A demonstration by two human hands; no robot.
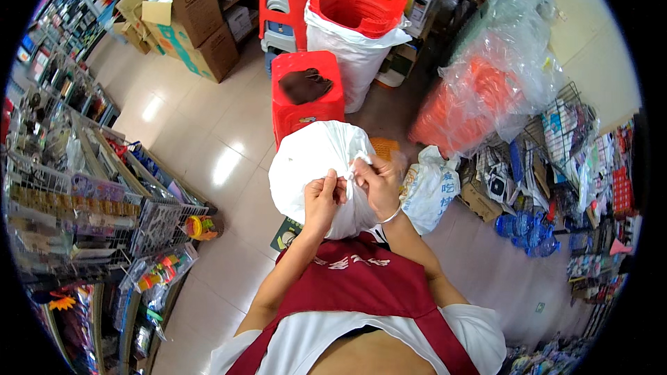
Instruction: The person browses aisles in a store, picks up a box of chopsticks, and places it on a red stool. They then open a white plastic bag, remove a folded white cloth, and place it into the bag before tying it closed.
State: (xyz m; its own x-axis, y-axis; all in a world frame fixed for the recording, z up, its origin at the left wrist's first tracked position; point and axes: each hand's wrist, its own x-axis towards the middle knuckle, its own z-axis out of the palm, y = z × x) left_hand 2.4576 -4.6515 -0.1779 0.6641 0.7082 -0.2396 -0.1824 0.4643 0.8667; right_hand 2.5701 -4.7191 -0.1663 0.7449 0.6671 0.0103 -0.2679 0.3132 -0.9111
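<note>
A full, rounded white plastic bag is right in front of me, its neck gathered into a twisted knot. My right hand pinches the knotted neck between thumb and fingers, and a bracelet circles that wrist. Just to its left, my left hand has thumb and fingertips closed at the bag's gathered plastic beside the knot. What fills the bag is hidden. Directly beyond it stands a red plastic stool with a dark brown crumpled item on its seat.
Behind the stool are a white sack of nested red stools and a stool stack. A printed plastic bag and clear-wrapped red goods stand to the right. Cardboard boxes are at upper left; display racks line the left.
</note>
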